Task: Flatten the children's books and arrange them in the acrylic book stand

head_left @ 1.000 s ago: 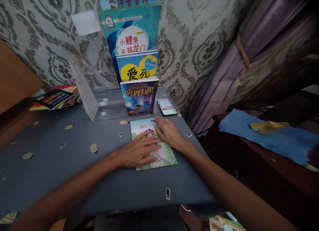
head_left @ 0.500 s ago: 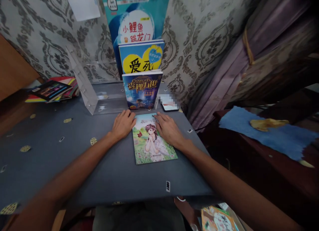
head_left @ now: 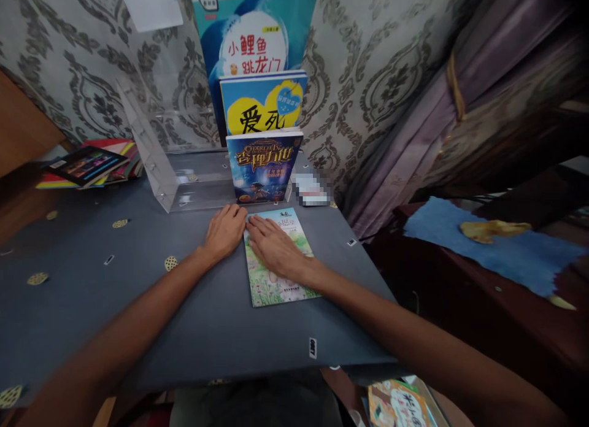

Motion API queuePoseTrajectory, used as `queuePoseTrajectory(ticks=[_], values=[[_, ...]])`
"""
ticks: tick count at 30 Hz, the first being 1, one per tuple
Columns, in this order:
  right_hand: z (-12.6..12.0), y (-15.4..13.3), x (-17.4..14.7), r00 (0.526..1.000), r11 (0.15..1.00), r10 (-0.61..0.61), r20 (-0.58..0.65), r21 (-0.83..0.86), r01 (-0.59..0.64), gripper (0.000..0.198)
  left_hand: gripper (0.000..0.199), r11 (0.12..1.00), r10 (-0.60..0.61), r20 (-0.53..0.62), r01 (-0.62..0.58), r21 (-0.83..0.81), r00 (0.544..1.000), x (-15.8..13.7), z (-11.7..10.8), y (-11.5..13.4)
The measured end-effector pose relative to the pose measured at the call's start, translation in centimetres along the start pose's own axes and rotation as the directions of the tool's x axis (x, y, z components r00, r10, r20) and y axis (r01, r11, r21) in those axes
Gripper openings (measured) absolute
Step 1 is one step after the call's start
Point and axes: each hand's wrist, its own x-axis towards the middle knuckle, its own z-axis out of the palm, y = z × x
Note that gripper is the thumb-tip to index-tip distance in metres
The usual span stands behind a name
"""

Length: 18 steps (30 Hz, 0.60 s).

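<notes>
Fingers [head_left: 258,224] of right hand [head_left: 276,250] loose, flat on one book [head_left: 275,287]; left hand [head_left: 225,232], grip unclear; three upright covers [head_left: 262,111].

The teal book [head_left: 255,31] reads 小鲤鱼跳龙门, the yellow-and-blue book [head_left: 264,105] before it shows 爱死, and the dark blue book [head_left: 264,169] in front bears 查理九世. A label [head_left: 313,348] on the tablecloth [head_left: 207,329] says OBEY. The title on the flat book [head_left: 264,286] is partly covered.
</notes>
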Motion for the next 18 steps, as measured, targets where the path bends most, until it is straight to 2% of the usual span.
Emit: queuePoseTrajectory(ticks=[3, 10, 18], values=[[0.0, 1.7, -0.1, 0.999, 0.999, 0.039, -0.002, -0.001, -0.039, 0.052, 0.028, 1.000, 0.011, -0.011, -0.011, 0.003, 1.000, 0.0, 0.1, -0.1], [0.1, 5.9, -1.9, 0.983, 0.988, 0.153, -0.096, 0.012, -0.153, 0.058, 0.031, 0.999, 0.038, -0.012, -0.038, -0.028, 0.999, -0.3, 0.1, -0.2], [-0.7, 5.4, -3.4, 0.967, 0.969, 0.248, -0.058, 0.015, -0.248, 0.061, 0.063, 0.990, 0.084, 0.091, -0.072, -0.122, 0.992, -2.0, -0.1, -0.5]])
